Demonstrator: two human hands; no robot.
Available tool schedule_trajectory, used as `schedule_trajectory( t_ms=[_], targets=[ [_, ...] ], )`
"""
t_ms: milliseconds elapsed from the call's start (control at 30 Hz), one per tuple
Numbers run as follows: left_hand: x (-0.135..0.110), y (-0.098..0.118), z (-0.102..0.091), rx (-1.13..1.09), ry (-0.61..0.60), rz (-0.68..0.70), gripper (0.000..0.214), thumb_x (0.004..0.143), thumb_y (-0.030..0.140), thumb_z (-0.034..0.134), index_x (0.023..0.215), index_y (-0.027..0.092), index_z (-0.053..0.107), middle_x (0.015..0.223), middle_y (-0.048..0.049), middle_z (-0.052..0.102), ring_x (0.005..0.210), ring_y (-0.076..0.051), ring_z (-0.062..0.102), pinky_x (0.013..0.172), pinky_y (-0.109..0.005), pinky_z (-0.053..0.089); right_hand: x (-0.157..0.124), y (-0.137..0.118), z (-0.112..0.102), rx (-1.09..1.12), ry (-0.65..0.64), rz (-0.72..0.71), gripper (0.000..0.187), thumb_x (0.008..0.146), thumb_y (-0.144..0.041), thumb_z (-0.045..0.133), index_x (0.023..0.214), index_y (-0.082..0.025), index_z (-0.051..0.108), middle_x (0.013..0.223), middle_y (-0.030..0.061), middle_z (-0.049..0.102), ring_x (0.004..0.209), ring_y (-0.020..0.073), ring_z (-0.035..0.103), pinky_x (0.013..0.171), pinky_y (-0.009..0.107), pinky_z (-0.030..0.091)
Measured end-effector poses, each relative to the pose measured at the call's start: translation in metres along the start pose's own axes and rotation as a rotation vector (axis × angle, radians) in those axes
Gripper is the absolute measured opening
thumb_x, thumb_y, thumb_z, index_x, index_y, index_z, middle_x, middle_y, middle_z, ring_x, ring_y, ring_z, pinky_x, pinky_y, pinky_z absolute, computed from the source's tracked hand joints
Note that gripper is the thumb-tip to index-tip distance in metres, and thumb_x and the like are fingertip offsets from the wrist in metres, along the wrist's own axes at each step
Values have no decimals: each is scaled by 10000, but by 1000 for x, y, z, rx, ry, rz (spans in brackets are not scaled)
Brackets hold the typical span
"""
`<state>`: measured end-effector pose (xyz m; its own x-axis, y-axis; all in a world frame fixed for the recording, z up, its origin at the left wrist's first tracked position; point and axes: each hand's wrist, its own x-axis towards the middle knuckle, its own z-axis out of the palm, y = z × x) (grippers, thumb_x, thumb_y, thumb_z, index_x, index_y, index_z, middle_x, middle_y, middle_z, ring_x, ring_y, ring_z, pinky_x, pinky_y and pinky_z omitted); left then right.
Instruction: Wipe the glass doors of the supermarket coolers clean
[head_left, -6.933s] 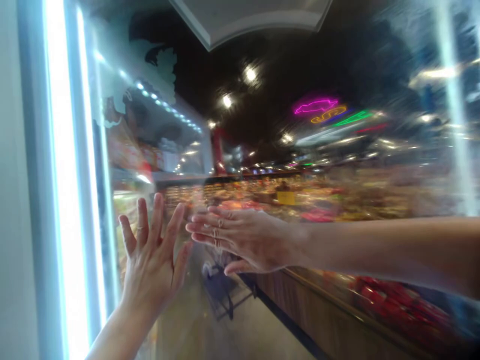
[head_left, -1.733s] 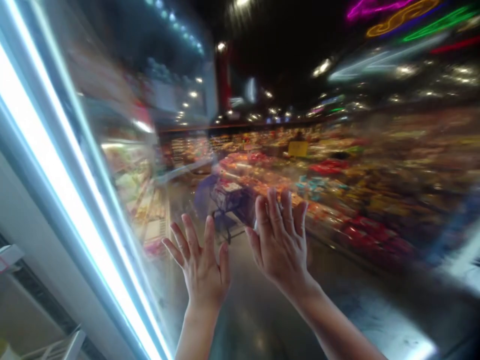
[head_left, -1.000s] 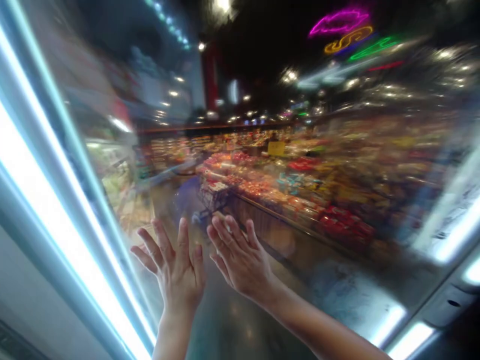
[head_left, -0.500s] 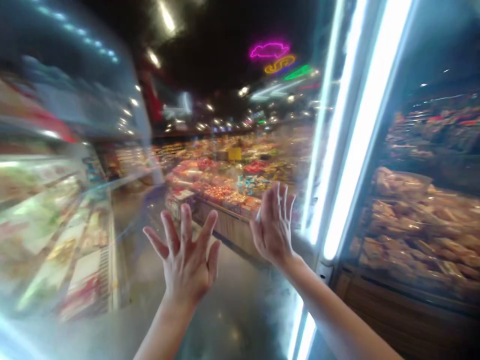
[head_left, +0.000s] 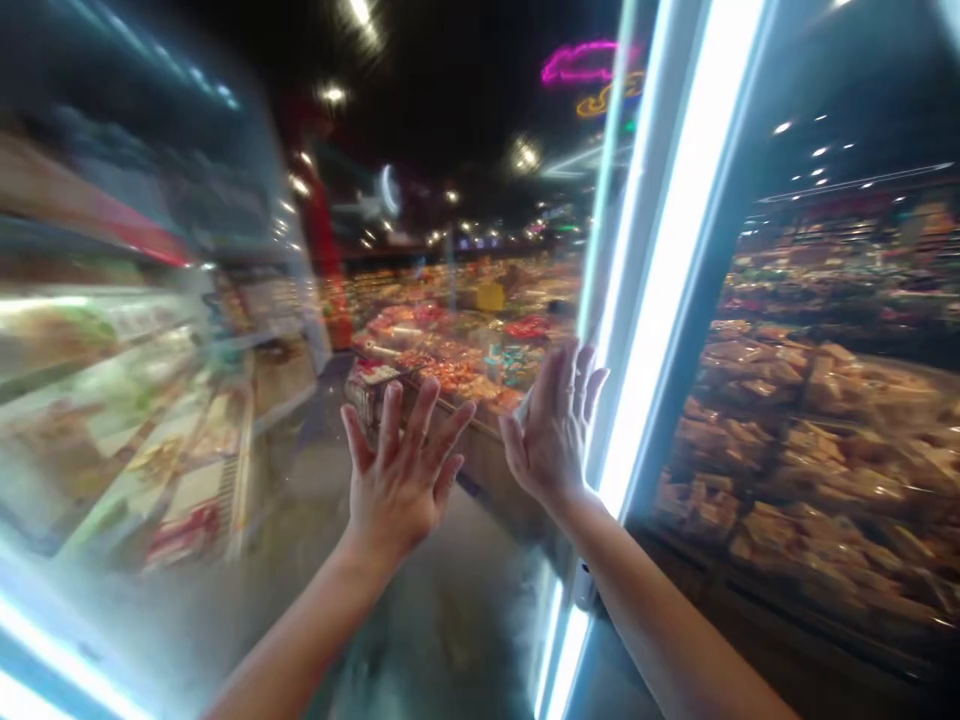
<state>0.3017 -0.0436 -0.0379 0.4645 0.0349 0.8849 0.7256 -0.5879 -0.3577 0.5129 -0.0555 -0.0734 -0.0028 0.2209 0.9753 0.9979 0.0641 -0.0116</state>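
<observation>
My left hand (head_left: 397,485) is raised in the middle of the view, palm away from me, fingers spread, with nothing in it. To its right, my right hand (head_left: 553,430) is also up and empty, its fingers stretched out and seen partly from the side. The right hand is nearest to a slanting frame with bright white light strips (head_left: 679,220). Its fingertips overlap the frame's edge, but I cannot tell whether they touch it. A whitish haze, like fogged glass, shows low around the hands; whether the palms press on a pane is unclear.
Packaged goods (head_left: 825,470) lie in heaps on the right beyond the light strips. A blurred display case (head_left: 165,430) runs along the left. Ahead stands a counter heaped with colourful goods (head_left: 450,365) with a yellow sign (head_left: 490,296). A grey floor (head_left: 457,600) stretches between.
The view has shifted, so the light strips and neon signs sit differently. My left hand has moved right and slightly up, closer to my right hand. Both hands stay open.
</observation>
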Motion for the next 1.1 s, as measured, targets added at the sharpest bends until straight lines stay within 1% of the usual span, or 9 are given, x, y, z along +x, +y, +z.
schedule_trajectory(
  t_ms=[133,333,500,667,733,833,867,1000,1100],
  targets=[
    [-29,-25,-11,49,-32,53,808,978,378,595,1652,340,151,1754,4,-7,1636,-271,-85,1312,-593,-105,-23,-15,8,42,-80,-294,889,1032,-473,456,1677,-130,-51,1746,161,138,1619,381,116,1260,679,263],
    [-100,-102,-38,129,-40,58,845,950,344,629,1653,369,162,1764,24,-39,1633,-273,-109,1308,-584,-133,32,-48,17,37,-134,-385,958,1023,-551,478,1666,-74,-47,1726,187,203,1614,385,149,1301,649,147],
    [-159,-168,-55,161,-58,-62,846,952,310,613,1659,352,151,1765,12,-59,1630,-275,-123,1302,-568,-153,8,-119,49,235,-172,-825,811,1063,-548,358,1670,-78,94,1699,82,336,1612,197,215,1340,407,181],
    [-197,-222,-71,183,-68,-122,798,971,317,587,1657,333,180,1768,-5,-47,1630,-284,-117,1302,-596,-133,24,-200,78,284,-231,-738,931,1021,-542,497,1666,-64,26,1738,145,191,1621,293,175,1329,537,193],
    [-209,-239,-76,182,-70,-149,790,976,315,582,1657,329,182,1766,-9,-46,1629,-280,-118,1301,-605,-129,24,-229,85,285,-209,-802,903,1031,-544,468,1664,-56,49,1751,122,150,1635,253,105,1342,494,167],
    [-223,-256,-82,177,-74,-187,782,982,312,573,1658,321,177,1764,-17,-34,1630,-275,-107,1300,-611,-127,8,-262,96,293,-210,-967,795,1051,-561,401,1671,-132,148,1758,-4,170,1627,104,58,1333,301,188],
    [-228,-259,-83,174,-72,-197,782,984,311,570,1658,318,172,1763,-17,-35,1630,-274,-106,1299,-614,-127,3,-270,100,285,-220,-967,786,1050,-564,402,1669,-139,170,1759,-9,171,1627,103,52,1332,297,189],
    [-239,-261,-81,153,-62,-229,798,984,307,572,1663,313,153,1762,-16,-62,1629,-275,-123,1296,-615,-137,-10,-283,107,240,-253,-850,873,1026,-550,465,1653,-28,157,1754,155,131,1638,282,46,1337,517,181],
    [-242,-255,-76,132,-66,-239,815,982,303,575,1666,308,131,1762,-23,-74,1629,-279,-125,1298,-609,-133,-19,-275,106,257,-273,-936,850,1015,-558,483,1665,-102,181,1767,52,129,1637,170,27,1324,366,244]
  ],
)
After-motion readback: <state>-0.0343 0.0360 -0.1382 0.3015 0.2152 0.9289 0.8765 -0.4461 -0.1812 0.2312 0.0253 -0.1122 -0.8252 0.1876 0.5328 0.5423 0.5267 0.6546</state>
